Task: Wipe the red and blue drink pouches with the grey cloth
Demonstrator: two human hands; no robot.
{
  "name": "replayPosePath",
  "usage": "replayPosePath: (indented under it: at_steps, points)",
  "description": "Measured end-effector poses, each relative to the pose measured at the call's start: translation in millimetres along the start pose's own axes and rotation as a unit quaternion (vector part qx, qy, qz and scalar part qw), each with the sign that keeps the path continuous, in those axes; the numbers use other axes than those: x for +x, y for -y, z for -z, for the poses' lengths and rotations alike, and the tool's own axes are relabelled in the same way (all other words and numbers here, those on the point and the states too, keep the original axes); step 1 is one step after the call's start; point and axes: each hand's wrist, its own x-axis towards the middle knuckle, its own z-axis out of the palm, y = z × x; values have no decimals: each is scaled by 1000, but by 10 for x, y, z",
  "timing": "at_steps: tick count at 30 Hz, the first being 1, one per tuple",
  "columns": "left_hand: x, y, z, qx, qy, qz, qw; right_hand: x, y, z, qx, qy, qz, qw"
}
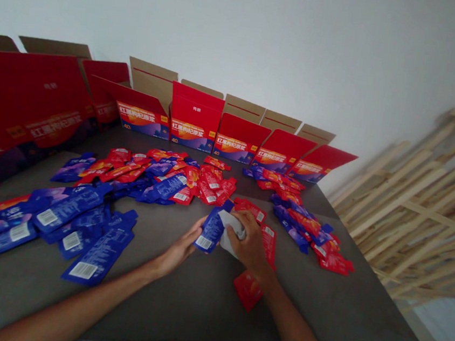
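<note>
My left hand (pixel 180 249) is closed on the left edge of a blue pouch (pixel 210 231), whose printed side with a barcode faces me. In my right hand (pixel 249 241) a crumpled white cloth (pixel 229 232) is gripped, its edge lying against the pouch. Whether the cloth is fabric or paper is hard to tell. Beneath and beside my right hand lie red pouches (pixel 248 290) on the dark table. Just beyond both hands is a heap of red and blue pouches (pixel 169 186).
Open red cartons (pixel 195 126) line the table's back edge along the wall, with larger ones (pixel 34 112) at left. Blue pouches (pixel 97 249) lie front left; mixed piles (pixel 303 224) lie right. Wooden pallets (pixel 422 207) stand beyond the table's right edge (pixel 385 295).
</note>
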Motion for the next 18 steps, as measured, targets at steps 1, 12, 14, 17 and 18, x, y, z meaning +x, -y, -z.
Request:
replayPosePath:
  at_steps: [1,12,14,17,18]
  points:
    - [-3,-10,-6,0,-6,0,1000,10,-13,15,26,6,-16,1000]
    - [35,211,183,58,-85,3,995,9,-66,82,195,207,-207,936]
    - [52,243,204,48,-54,17,997,15,-80,74,205,199,-217,933]
    - [79,236,186,29,3,11,1000,65,-136,146,215,157,-257,929]
    - [86,227,173,26,16,4,1000,101,-169,199,225,134,-274,926]
